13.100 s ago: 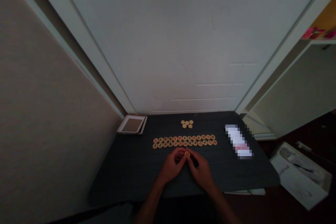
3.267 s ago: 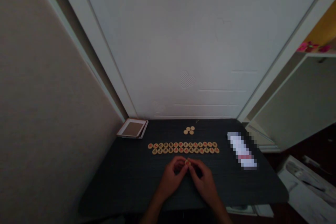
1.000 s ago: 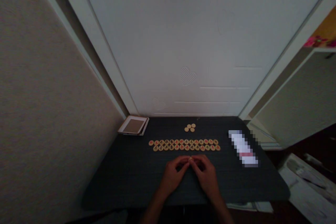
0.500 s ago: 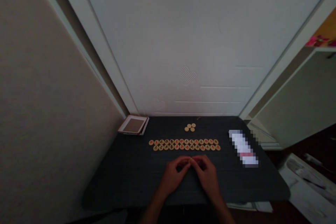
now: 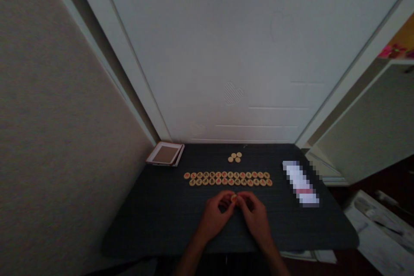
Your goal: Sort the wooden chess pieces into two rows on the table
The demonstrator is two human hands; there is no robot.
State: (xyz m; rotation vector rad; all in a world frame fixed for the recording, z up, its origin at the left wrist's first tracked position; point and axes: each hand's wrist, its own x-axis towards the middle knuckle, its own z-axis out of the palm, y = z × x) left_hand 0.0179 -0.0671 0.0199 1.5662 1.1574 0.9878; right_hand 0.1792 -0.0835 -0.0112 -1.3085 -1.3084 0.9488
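Between my fingertips, just in front of two rows of pieces, is a small round xiangqi piece (image 5: pixel 233 197). My left hand (image 5: pixel 216 215) pinches it from the left, and my right hand (image 5: pixel 255 215) grips its right side. Beyond the hands, several wooden xiangqi pieces (image 5: pixel 224 182) lie in two straight rows, marked with red or dark characters. Farther back is a loose cluster of pale discs (image 5: pixel 233 155) that show no markings.
The dark table (image 5: pixel 155 224) meets a white panel (image 5: pixel 207 51) at its back edge. A shallow box or lid (image 5: pixel 165 154) sits at the back left corner. At the right lies a blurred-out white object (image 5: pixel 299 183). A white box (image 5: pixel 381 233) stands low beyond the table's right edge.
The piece, hidden behind the fingers before, now shows between the fingertips. My hands stay in almost the same place, and the rows and the cluster are unchanged.
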